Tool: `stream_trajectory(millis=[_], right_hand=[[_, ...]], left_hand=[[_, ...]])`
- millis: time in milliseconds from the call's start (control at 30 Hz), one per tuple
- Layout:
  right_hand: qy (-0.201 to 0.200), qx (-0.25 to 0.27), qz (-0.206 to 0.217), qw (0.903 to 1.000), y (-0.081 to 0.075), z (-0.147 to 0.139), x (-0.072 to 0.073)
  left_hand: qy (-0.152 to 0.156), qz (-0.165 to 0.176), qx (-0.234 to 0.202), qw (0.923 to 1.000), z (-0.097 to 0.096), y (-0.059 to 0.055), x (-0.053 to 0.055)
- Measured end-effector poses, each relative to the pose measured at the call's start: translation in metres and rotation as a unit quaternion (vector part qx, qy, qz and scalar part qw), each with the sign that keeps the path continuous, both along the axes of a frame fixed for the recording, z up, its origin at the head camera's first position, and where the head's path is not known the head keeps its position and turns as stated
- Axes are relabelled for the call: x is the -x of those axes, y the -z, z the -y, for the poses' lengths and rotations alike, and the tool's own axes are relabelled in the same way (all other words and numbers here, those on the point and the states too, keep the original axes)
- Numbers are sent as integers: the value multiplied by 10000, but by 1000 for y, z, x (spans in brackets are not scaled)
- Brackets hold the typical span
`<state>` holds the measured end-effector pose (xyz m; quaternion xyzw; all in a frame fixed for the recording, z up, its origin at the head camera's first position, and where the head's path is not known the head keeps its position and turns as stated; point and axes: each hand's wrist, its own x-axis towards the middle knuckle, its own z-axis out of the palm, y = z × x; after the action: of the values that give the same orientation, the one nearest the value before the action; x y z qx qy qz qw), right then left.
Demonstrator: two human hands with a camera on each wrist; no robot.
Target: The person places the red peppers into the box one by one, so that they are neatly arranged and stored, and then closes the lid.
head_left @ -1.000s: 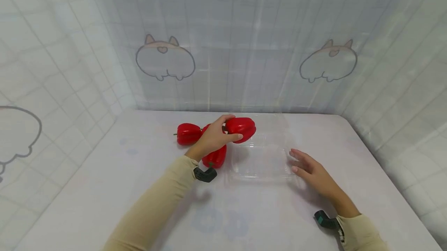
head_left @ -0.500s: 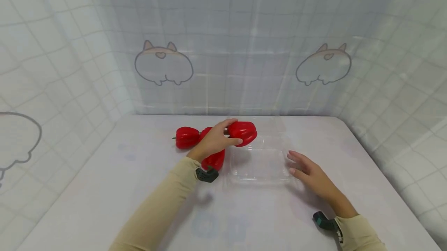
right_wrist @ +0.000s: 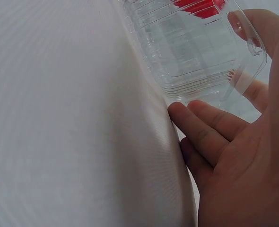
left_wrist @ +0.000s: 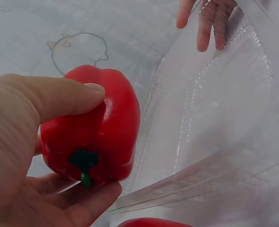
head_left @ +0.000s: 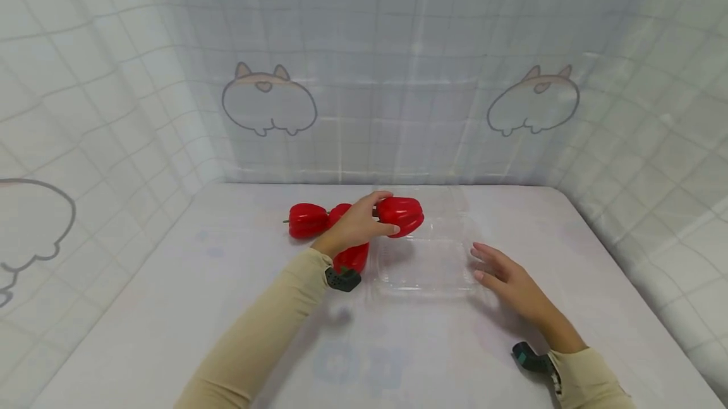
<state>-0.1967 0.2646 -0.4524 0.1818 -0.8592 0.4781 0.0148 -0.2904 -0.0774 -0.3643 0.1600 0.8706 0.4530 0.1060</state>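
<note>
My left hand (head_left: 359, 224) holds a red bell pepper (head_left: 401, 217) above the back left part of a clear plastic clamshell box (head_left: 423, 267). In the left wrist view, the thumb lies on the pepper's side, the other fingers pass beneath it, and its green stem (left_wrist: 85, 165) faces the camera. To the right of the box is my right hand (head_left: 512, 282), fingers loosely bent and holding nothing. The right wrist view has its fingertips close to the box's wall (right_wrist: 191, 71); whether they touch it I cannot tell.
Left of the box, three more red peppers lie on the white table: one at far left (head_left: 308, 220), a second pepper (head_left: 339, 212) partly behind my left hand, and a nearer pepper (head_left: 351, 258). The box's lid (head_left: 421, 200) stands open at the back, near the curtain (head_left: 398, 112).
My left hand has shifted slightly to the right with the pepper in its grip. The right hand stays in place beside the box.
</note>
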Motion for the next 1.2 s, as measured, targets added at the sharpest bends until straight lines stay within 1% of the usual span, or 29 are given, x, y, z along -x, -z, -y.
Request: stream_trajectory(millis=[100, 267, 400, 533, 667, 867, 1000, 1200], right_hand=[[14, -33, 29, 10000, -1, 1, 1], [67, 28, 97, 9999, -2, 1, 2], [27, 65, 207, 9998, -4, 2, 1], [71, 43, 135, 9999, -7, 1, 0], [118, -6, 149, 9998, -8, 1, 0], [141, -69, 266, 9995, -7, 0, 2], [175, -125, 228, 9995, -6, -1, 2], [164, -162, 192, 9996, -7, 0, 1]], left_hand=[[106, -30, 81, 9999, -1, 0, 3], [277, -19, 61, 9996, -4, 0, 6], [349, -18, 274, 9990, -7, 2, 6], [541, -209, 475, 9972, -12, 0, 7], [627, -314, 619, 9956, -15, -1, 5], [742, -452, 777, 9932, -16, 0, 5], [910, -614, 939, 9895, -16, 2, 6], [1076, -629, 1177, 9852, -17, 4, 4]])
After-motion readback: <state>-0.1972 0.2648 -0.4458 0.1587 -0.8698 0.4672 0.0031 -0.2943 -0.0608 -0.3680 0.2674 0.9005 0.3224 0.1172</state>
